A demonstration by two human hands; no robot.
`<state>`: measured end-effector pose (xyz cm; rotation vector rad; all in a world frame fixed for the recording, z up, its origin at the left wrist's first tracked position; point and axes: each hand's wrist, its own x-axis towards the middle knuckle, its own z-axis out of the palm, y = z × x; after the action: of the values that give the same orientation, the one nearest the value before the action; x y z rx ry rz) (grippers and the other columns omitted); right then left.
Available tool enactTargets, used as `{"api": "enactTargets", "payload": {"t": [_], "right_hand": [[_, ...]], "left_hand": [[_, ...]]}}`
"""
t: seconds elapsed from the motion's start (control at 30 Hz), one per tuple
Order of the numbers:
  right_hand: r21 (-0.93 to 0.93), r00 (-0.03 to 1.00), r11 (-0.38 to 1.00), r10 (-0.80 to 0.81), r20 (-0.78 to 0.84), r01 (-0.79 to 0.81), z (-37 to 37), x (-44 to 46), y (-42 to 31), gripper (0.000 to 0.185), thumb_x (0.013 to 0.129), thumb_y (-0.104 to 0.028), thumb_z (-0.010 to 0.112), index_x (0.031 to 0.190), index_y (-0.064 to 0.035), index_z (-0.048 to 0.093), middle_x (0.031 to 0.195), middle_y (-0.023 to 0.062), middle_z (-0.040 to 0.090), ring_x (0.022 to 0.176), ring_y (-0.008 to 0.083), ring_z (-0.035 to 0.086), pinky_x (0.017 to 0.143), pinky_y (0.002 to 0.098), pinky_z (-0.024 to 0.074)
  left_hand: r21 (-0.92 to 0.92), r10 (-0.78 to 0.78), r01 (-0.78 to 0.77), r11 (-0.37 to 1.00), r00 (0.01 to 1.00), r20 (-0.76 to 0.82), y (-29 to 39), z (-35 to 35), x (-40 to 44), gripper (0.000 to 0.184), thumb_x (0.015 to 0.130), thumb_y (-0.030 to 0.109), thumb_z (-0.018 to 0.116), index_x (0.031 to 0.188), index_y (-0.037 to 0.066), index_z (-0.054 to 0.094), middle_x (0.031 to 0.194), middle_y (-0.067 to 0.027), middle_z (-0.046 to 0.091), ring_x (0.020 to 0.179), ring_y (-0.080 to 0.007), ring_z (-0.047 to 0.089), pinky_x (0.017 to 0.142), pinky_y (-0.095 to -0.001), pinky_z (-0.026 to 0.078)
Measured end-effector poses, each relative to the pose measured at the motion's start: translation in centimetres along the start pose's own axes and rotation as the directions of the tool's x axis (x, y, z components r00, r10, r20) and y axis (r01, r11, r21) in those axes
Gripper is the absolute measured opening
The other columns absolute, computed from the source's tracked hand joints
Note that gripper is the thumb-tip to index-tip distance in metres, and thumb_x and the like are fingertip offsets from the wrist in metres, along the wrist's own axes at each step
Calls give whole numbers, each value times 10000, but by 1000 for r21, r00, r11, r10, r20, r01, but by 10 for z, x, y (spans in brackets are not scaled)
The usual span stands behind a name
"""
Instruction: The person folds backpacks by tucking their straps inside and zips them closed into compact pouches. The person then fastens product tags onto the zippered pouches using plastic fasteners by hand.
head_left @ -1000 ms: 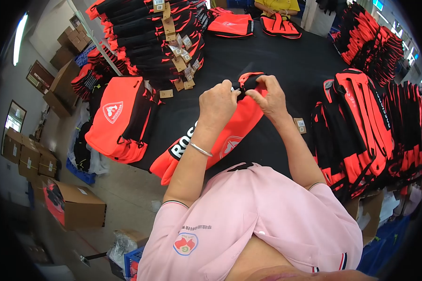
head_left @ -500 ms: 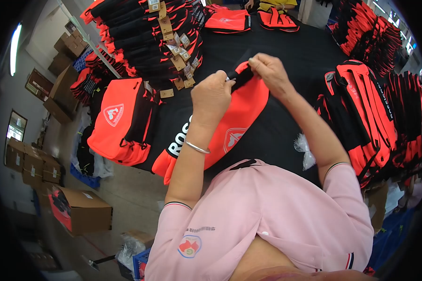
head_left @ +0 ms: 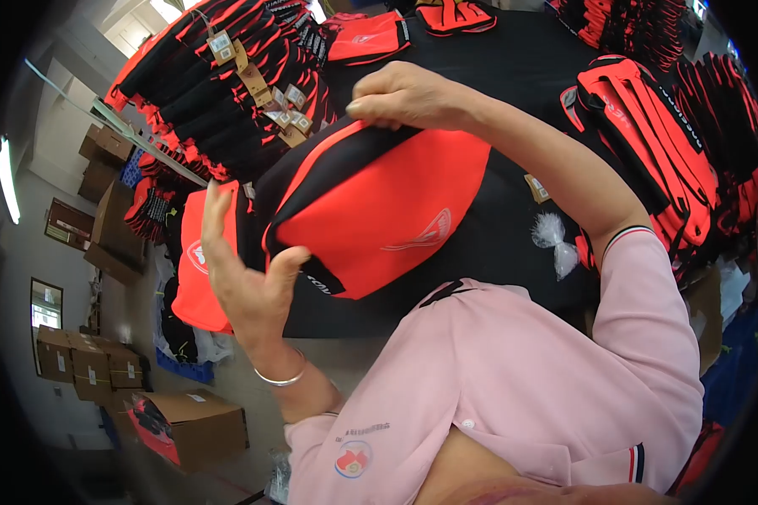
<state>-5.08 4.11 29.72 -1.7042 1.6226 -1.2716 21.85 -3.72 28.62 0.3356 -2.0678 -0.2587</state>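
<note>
A bright orange-red and black bag (head_left: 387,215) with a pale printed logo stands bulging in front of me, its black top band facing up and left. My right hand (head_left: 408,98) is closed on the upper edge of this bag, knuckles up. At the bag's left end, my left hand (head_left: 248,290) is open, fingers stretched upward and thumb apart; whether it touches the bag I cannot tell. Behind the left hand lies another orange-red bag (head_left: 195,295), partly hidden, with a shield logo.
A tall stack of folded bags (head_left: 219,93) with cardboard tags rises at the back left. More bags (head_left: 648,151) are piled on the right. A crumpled clear plastic bundle (head_left: 556,244) and a tag (head_left: 536,188) lie on the black table (head_left: 514,252). Cartons (head_left: 198,425) stand on the floor.
The narrow, folded-looking bag is now opened out wide. My left hand has let go and moved left and down, fingers spreading. My right hand has moved left along the upper edge.
</note>
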Motion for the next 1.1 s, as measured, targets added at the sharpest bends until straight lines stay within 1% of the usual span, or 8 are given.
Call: {"api": "enactTargets", "payload": {"t": [0.07,0.13,0.27,0.4,0.53,0.6,0.9,1.1], "right_hand": [[-239,940,910,-319,124,340,24,4,-18,265,861,-232,570,773,18,574,623,98,519,561,166,492,562,307,422],[-429,892,786,-432,130,444,40,-2,-27,253,838,-207,571,749,29,550,653,163,517,598,290,513,574,365,414],[-570,959,794,-281,-40,209,-20,-17,35,308,844,-272,525,738,15,564,655,159,519,595,292,520,580,365,414],[99,917,929,369,-149,-358,-17,-48,102,275,821,-246,572,689,-7,609,592,30,519,564,99,468,513,262,387],[222,948,945,276,-157,-238,15,-47,79,282,861,-261,565,727,-17,604,631,18,525,588,90,479,549,235,407],[222,963,954,232,-135,-199,20,-41,68,288,870,-257,556,725,-11,595,638,21,526,594,88,478,544,236,406],[657,850,737,439,-290,-157,78,-84,171,293,865,-263,565,649,-66,565,608,-7,506,561,72,450,524,220,381],[605,405,739,671,-621,-297,81,-132,254,245,866,-235,566,792,-8,622,713,28,580,616,98,533,568,234,436]], "left_hand": [[273,260,-293,916,954,152,12,20,26,669,695,479,711,1128,7,519,1127,-194,579,1048,-354,549,863,-404,442],[239,-13,-142,961,836,549,-20,40,28,461,730,378,709,1027,50,580,836,-146,612,797,-322,593,681,-394,468],[276,20,-158,948,895,445,-60,17,12,170,784,183,676,882,61,611,638,-117,549,617,-286,558,542,-362,429],[317,-16,-130,939,908,419,-106,4,25,239,812,225,653,964,46,608,824,-137,607,786,-293,585,677,-365,462],[181,223,-358,916,829,513,-63,35,63,701,765,415,683,1293,26,437,1272,-152,501,1145,-312,488,946,-382,410],[146,436,-579,802,735,518,-38,68,72,589,770,340,695,1238,47,489,1181,-137,556,1063,-293,540,884,-369,445],[-93,446,-478,874,708,548,-109,176,112,175,754,224,672,858,92,625,758,-57,623,751,-262,580,697,-359,407],[131,362,-443,887,842,399,-131,303,53,538,801,376,635,1269,169,467,1329,-112,434,1247,-293,391,912,-569,366]]}}
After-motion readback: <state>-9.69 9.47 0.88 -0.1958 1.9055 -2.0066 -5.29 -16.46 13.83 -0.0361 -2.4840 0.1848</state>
